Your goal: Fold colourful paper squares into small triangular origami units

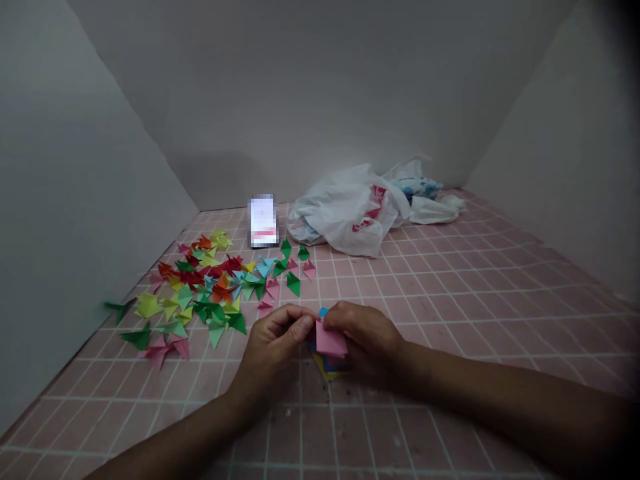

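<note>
Between my two hands a small folded piece of pink origami paper point(331, 339) is held just above the surface. My left hand point(280, 340) pinches its upper left corner with thumb and forefinger. From the other side, my right hand point(367, 333) grips the paper's upper right edge, its fingertips partly hidden behind the paper. Below the pink paper lie blue and yellow paper sheets point(327, 375), mostly covered by the hands. To the left of my hands spreads a heap of folded paper cranes point(210, 310) in green, red, pink, yellow, orange and light blue.
A phone with a lit, blurred screen point(263, 221) leans upright at the back. Right of it sits a crumpled white plastic bag point(345, 207) with red print, and beyond that a blue-patterned packet point(417, 189). Grey walls enclose the pink checked cloth point(475, 293) on three sides.
</note>
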Tool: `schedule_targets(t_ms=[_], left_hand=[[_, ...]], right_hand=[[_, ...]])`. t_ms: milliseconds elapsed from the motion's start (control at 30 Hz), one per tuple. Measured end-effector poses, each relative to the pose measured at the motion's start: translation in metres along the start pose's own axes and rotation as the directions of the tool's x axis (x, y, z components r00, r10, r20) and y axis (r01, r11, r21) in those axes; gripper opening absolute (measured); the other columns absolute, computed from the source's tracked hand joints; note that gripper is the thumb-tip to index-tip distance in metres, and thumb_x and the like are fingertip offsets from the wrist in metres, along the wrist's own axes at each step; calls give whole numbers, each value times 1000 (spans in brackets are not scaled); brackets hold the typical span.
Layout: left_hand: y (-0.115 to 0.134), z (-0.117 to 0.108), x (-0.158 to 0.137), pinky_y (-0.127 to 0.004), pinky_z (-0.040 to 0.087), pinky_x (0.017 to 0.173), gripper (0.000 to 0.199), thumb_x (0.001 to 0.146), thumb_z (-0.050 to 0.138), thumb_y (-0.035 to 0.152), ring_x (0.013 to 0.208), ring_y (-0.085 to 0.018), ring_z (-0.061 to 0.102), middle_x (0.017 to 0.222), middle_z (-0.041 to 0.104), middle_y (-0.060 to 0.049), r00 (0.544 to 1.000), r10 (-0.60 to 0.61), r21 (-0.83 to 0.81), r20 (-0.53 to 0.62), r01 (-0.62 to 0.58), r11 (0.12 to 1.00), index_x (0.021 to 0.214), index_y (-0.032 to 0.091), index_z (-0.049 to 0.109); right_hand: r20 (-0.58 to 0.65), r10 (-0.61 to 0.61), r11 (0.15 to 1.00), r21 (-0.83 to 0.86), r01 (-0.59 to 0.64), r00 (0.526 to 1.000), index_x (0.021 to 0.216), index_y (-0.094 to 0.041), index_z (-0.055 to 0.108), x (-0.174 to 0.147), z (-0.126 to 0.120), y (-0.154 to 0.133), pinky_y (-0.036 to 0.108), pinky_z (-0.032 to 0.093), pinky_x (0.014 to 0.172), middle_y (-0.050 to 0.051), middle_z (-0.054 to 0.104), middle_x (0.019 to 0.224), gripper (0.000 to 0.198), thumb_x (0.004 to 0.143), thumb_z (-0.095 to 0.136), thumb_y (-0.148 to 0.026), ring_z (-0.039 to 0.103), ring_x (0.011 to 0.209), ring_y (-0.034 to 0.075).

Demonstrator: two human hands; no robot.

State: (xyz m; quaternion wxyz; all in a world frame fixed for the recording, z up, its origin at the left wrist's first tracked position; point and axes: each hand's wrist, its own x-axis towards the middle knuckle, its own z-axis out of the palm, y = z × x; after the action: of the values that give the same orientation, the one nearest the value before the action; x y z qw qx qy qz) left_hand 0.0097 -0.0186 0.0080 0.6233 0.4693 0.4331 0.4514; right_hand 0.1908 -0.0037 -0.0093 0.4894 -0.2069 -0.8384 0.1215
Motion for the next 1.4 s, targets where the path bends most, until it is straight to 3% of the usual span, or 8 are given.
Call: schedule_targets(t_ms=[167,333,467,533,700,933,1133,1400], left_hand=[[2,0,2,-20,47,68,11,74,76,28,72,-11,59,76,69,0,1000,9,3,-14,-9,1000,80,18,74],[3,0,3,-22,47,66,14,73,76,28,69,-12,59,72,67,0,999,39,45,-19,-38,998,79,16,72],[3,0,4,-23,47,66,15,75,75,29,68,-13,58,72,66,-1,999,38,57,-5,-38,998,79,16,71],[3,0,4,-23,47,66,14,75,75,29,69,-12,58,72,65,-1,999,46,62,-5,-46,997,79,16,70],[3,1,3,-24,47,65,15,74,74,28,68,-13,58,72,64,0,999,32,69,-9,-31,997,78,16,67],[8,3,1,-23,46,62,15,70,73,27,65,-13,57,69,63,0,999,-2,118,-43,7,993,74,15,66],[6,4,0,-23,48,60,18,70,74,28,63,-12,57,67,63,0,999,-38,65,-27,40,997,73,14,64],[8,6,-2,-22,50,66,17,72,76,24,71,-13,61,76,65,0,996,80,64,-42,-77,995,82,18,63]], right_hand=[[85,377,880,278,-386,922,87,-18,55,3,-3,-4,22,43,59,1,60,76,8,82,53,-13,54,65,11],[337,702,376,572,-729,627,79,-17,56,9,-1,-7,18,36,50,-5,52,67,7,74,61,-19,46,55,7],[411,739,177,647,-742,534,77,-17,55,9,3,-6,17,36,48,-6,52,63,14,68,65,-19,44,51,7],[399,733,192,656,-730,552,78,-17,55,8,4,-6,17,35,47,-5,52,64,14,69,65,-19,44,51,7],[252,658,449,625,-638,710,81,-18,57,6,2,-5,17,37,51,-4,54,71,14,71,63,-11,46,60,8],[194,566,663,471,-582,801,81,-17,57,4,-1,-7,18,38,51,-3,57,68,6,77,56,-12,48,57,8],[49,301,914,268,-303,952,81,-17,58,1,-2,-3,25,46,62,3,60,77,7,84,53,-12,55,69,13],[27,259,943,207,-259,965,87,-17,57,2,-1,-3,26,46,63,4,60,79,11,84,51,-9,56,71,14]])
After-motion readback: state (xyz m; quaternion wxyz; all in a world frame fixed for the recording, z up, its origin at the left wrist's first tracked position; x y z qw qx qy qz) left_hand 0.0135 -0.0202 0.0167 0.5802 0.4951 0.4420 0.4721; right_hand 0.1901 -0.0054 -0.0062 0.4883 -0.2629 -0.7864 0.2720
